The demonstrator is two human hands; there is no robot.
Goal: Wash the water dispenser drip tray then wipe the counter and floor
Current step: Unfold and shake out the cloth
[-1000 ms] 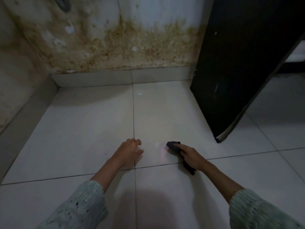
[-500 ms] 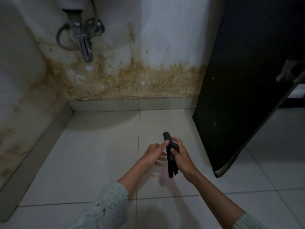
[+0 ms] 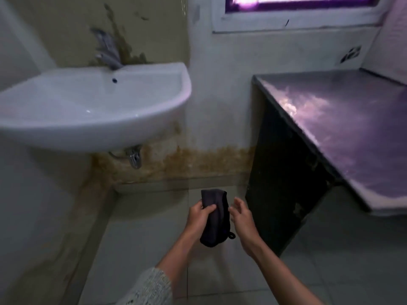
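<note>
A dark folded cloth [image 3: 214,219] hangs in the air above the tiled floor [image 3: 136,238]. My left hand [image 3: 199,216] grips it from the left side, thumb across the front. Just to the cloth's right, my right hand [image 3: 242,217] has its fingers apart and may brush the cloth's edge without gripping it. The dark counter [image 3: 356,119] with a glossy top stands at the right, about chest height. No drip tray shows in this view.
A white wall sink [image 3: 92,104] with a metal tap [image 3: 108,51] hangs at the left, its drain pipe [image 3: 134,158] below. The wall behind is stained brown near the floor. A window [image 3: 297,9] sits above the counter, a socket [image 3: 351,55] beside it.
The view has risen from the floor to sink and counter height. The cloth went from my right hand wiping the tile to my left hand, and my right hand let go.
</note>
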